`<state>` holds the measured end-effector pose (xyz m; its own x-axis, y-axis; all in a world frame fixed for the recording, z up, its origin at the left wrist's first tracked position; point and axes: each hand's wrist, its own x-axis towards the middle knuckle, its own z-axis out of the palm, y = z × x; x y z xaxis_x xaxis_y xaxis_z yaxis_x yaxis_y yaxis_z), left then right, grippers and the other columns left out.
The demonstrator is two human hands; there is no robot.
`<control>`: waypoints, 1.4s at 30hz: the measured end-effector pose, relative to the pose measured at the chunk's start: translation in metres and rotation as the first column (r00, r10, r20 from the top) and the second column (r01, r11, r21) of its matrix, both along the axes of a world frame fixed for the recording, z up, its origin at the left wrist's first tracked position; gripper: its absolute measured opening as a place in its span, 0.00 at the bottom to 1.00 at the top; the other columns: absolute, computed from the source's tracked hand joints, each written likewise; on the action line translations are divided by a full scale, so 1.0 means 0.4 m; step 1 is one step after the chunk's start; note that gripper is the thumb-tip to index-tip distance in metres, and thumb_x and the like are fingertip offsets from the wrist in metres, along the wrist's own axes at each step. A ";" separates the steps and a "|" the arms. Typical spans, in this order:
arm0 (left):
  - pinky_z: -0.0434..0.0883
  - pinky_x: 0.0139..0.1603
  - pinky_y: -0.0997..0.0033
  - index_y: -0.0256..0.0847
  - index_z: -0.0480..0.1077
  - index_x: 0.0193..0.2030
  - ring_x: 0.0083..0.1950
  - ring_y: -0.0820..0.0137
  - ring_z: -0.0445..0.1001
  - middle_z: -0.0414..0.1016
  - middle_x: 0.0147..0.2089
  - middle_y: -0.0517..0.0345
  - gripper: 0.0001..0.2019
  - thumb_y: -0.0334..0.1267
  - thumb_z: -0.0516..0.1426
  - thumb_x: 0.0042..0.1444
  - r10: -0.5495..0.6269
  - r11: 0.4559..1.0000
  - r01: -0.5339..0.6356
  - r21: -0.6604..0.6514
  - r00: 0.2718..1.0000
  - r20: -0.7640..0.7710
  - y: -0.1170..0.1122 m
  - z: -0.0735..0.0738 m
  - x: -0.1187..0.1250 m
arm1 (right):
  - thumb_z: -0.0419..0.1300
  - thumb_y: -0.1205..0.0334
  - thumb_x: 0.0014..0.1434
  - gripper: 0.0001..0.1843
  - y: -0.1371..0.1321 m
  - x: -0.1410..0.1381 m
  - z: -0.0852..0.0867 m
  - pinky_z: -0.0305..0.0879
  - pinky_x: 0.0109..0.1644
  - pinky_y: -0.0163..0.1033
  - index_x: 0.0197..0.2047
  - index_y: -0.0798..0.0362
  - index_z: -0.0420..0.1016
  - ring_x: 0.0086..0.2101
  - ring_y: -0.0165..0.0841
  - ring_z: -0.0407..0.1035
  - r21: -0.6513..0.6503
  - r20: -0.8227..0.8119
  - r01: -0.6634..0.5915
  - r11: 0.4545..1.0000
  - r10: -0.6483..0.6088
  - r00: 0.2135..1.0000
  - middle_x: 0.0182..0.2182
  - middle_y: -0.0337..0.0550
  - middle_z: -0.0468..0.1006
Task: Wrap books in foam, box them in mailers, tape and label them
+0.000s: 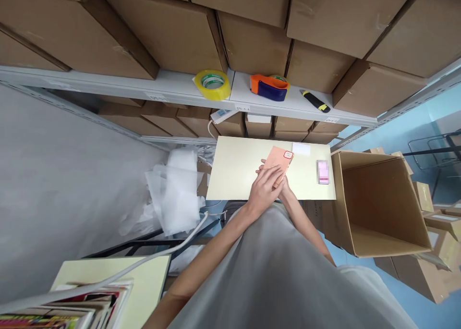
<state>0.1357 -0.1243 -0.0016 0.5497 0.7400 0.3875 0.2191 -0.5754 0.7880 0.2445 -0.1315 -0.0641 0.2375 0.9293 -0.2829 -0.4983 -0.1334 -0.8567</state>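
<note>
A thin salmon-orange book [276,158] is tilted above the pale table board, with a small red-outlined label at its top corner. My right hand [284,185] supports it from beneath; its fingertips curl out past the book's left edge, and most of the palm is hidden. Across the lower part of the cover lies my left hand [265,185], fingers stretched out, its thumb out of sight. On the board, a white slip of paper [301,149] is just beyond the book, and a pink-screened phone-like object [323,172], blurred, lies to the right.
The table board [230,170] stands against a shelf [173,84] holding cartons, yellow tape [212,84], an orange-and-blue tape dispenser [269,87] and a black-and-yellow cutter [316,101]. An open carton [385,204] is at right; white wrapping [180,189] and a book stack [90,310] are left.
</note>
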 end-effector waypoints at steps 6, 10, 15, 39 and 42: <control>0.86 0.60 0.57 0.44 0.82 0.64 0.58 0.58 0.88 0.87 0.63 0.44 0.18 0.49 0.63 0.75 0.247 0.897 -0.153 -0.416 0.952 0.182 0.044 -0.025 -0.039 | 0.72 0.47 0.59 0.22 -0.040 0.041 0.023 0.81 0.64 0.50 0.53 0.47 0.84 0.57 0.45 0.82 -0.069 -0.005 0.173 0.983 -0.174 0.985 0.51 0.48 0.90; 0.84 0.64 0.52 0.41 0.83 0.61 0.60 0.53 0.87 0.87 0.64 0.41 0.26 0.58 0.67 0.67 0.342 0.758 -0.160 -0.633 0.923 0.177 0.113 -0.076 -0.050 | 0.77 0.46 0.58 0.28 -0.054 0.064 0.053 0.79 0.65 0.49 0.58 0.47 0.84 0.56 0.43 0.81 -0.007 0.107 0.265 0.964 -0.262 0.959 0.58 0.48 0.88; 0.77 0.75 0.46 0.41 0.83 0.55 0.70 0.48 0.82 0.87 0.63 0.42 0.29 0.67 0.63 0.68 0.286 0.557 0.030 -0.830 0.931 0.226 0.140 -0.089 -0.012 | 0.74 0.45 0.63 0.28 -0.057 0.030 0.109 0.81 0.56 0.46 0.63 0.47 0.86 0.48 0.40 0.79 0.081 0.432 0.204 0.976 -0.219 0.875 0.55 0.49 0.85; 0.78 0.72 0.52 0.40 0.82 0.60 0.66 0.54 0.84 0.86 0.64 0.40 0.24 0.45 0.73 0.59 0.340 0.355 0.154 -0.922 0.898 0.280 0.117 -0.148 -0.039 | 0.61 0.49 0.76 0.15 -0.075 -0.029 0.098 0.79 0.66 0.52 0.57 0.44 0.84 0.53 0.45 0.81 -0.020 0.674 0.095 0.995 -0.057 0.737 0.55 0.49 0.86; 0.78 0.71 0.50 0.38 0.82 0.53 0.59 0.56 0.86 0.88 0.56 0.41 0.18 0.43 0.71 0.59 0.376 0.219 0.116 -0.969 0.906 0.193 0.102 -0.211 -0.006 | 0.64 0.55 0.71 0.12 -0.062 -0.017 0.010 0.73 0.74 0.54 0.53 0.45 0.86 0.57 0.45 0.79 -0.115 0.709 0.073 0.991 0.031 0.704 0.55 0.48 0.86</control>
<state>0.1333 -0.0836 -0.0859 0.4266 0.7172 -0.5511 -0.1880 0.6663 0.7216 0.2378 -0.1562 -0.0599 0.4347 0.8904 -0.1353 0.2445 -0.2612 -0.9338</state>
